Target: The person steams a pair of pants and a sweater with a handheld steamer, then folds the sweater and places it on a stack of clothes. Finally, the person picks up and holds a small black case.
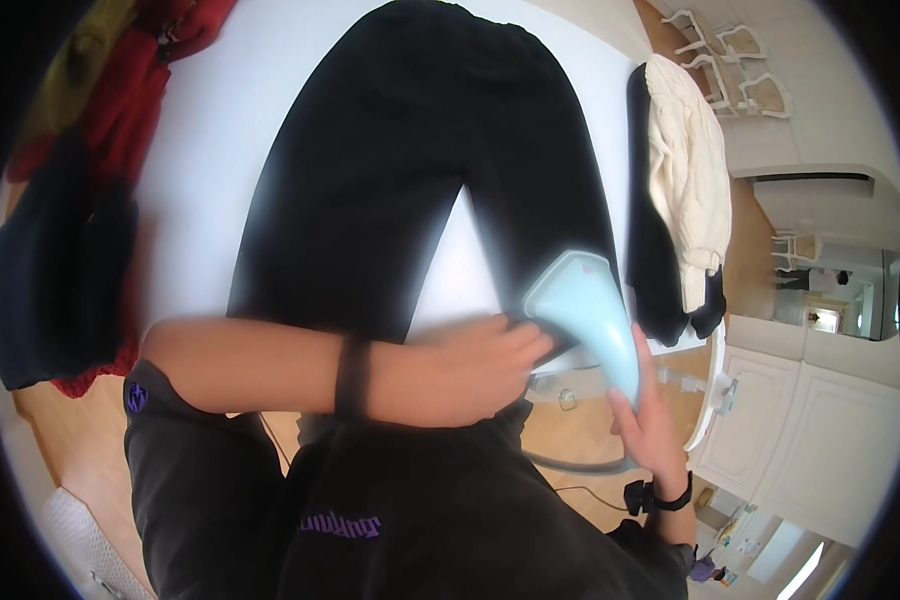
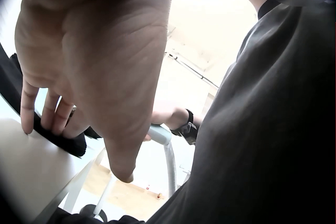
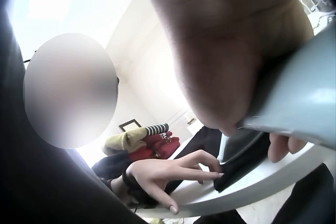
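Note:
Black trousers (image 1: pixel 370 180) lie spread on a white board (image 1: pixel 195 170), waistband at the far end and legs towards the person. My right hand (image 1: pixel 652 425) grips the handle of a light blue garment steamer (image 1: pixel 585 300), whose broad head lies over the lower part of the right-hand trouser leg. Across the body reaches my left hand (image 1: pixel 470 370), its fingers at the hem of that same leg. In the left wrist view those fingers are stretched out against the black hem (image 2: pixel 71 144), with the thumb held apart. The right wrist view also shows the left hand (image 3: pixel 165 176) with straight fingers touching the cloth.
A cream cable-knit sweater (image 1: pixel 685 170) lies over dark cloth at the board's right edge. Red clothing (image 1: pixel 120 120) and a dark navy garment (image 1: pixel 60 260) hang along the left. A grey hose (image 1: pixel 580 466) curves below the steamer. White chairs (image 1: pixel 740 85) stand beyond.

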A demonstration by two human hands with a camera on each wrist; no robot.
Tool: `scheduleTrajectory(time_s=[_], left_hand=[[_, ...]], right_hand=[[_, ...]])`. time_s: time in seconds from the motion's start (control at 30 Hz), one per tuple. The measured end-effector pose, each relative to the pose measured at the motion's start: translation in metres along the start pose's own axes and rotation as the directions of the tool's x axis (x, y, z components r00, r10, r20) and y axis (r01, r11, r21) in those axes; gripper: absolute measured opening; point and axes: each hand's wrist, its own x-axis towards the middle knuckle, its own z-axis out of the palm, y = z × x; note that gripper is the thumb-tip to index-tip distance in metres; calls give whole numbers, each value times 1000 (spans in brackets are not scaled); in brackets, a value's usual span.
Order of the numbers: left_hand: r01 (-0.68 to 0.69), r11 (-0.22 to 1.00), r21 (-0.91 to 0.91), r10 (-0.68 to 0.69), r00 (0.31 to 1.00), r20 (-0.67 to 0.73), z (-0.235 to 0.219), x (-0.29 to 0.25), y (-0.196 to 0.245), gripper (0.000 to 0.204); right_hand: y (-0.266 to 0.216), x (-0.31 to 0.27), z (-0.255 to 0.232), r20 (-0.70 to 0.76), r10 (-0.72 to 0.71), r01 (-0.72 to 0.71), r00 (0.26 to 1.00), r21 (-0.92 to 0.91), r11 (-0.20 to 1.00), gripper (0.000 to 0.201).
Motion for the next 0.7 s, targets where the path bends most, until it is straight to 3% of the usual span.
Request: scheduleTrajectory(time_s=[0.13, 0.17, 0.27, 0.33, 0.57, 0.7], left_hand=[[-29, 999, -41, 27, 997, -66, 6, -2, -6, 53], [-37, 999, -40, 34, 997, -74, 5, -1, -7, 53], [-41, 999, -32, 41, 999, 7, -1, 0, -8, 54], [1, 994, -107, 13, 991, 130, -2, 4, -9, 54], [-15, 993, -117, 28, 994, 105, 7, 3, -11, 55], [-3, 993, -117, 23, 986, 167, -2, 5, -10, 58]], right_hand=[[-21, 23, -13, 13, -38, 39, 999, -77, 996, 75], [-14, 33, -12, -20, -184, 180, 983, -137, 974, 74], [-37, 55, -26, 55, -77, 83, 996, -118, 990, 73], [-56, 71, -30, 57, -84, 91, 995, -136, 986, 72], [-90, 141, -40, 73, -128, 137, 989, -143, 980, 69], [-109, 181, -42, 44, -178, 183, 983, -183, 966, 69]])
